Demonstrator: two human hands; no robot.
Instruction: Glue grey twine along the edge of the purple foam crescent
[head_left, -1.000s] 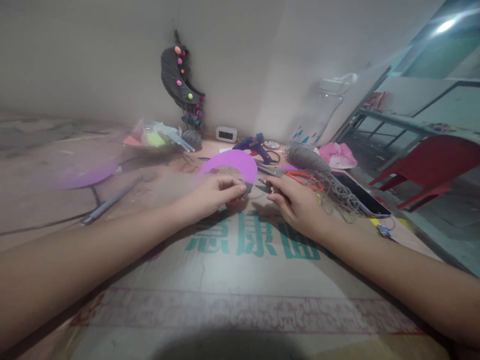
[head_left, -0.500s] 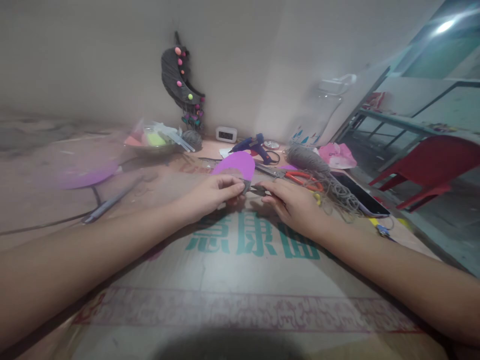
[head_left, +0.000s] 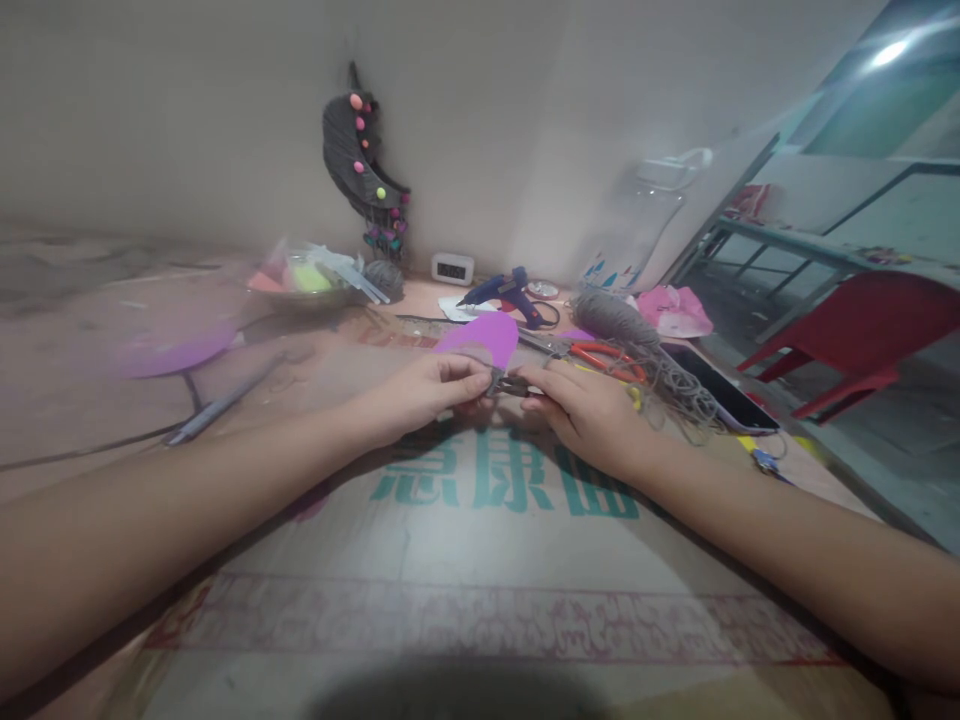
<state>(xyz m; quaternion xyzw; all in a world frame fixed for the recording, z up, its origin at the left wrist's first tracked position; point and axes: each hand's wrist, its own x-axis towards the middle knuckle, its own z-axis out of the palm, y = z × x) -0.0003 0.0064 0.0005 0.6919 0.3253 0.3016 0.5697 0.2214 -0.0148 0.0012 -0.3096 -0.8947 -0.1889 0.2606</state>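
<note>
My left hand (head_left: 450, 388) is closed, pinching the near end of a purple cutout (head_left: 487, 336) with a rounded far edge. Grey yarn (head_left: 496, 380) covers the cutout's end by the thumb tip. Close on the right, my right hand (head_left: 574, 400) is closed on a small dark bundle (head_left: 515, 386) that looks like wound yarn. The bundle's left tip meets the yarn-covered end at the left fingertips. Fingers hide most of both held ends.
Behind the hands lie a blue glue gun (head_left: 510, 290), a small clock (head_left: 452, 268) and orange-handled pliers (head_left: 607, 360). A grey yarn skein (head_left: 615, 318) and a phone (head_left: 724, 390) are at right. A bowl (head_left: 300, 290) and a grey pen-like stick (head_left: 221, 405) are at left.
The purple cutout has tilted and shifted slightly right and down. The dark bundle now reaches the left fingertips, where a small gap was before.
</note>
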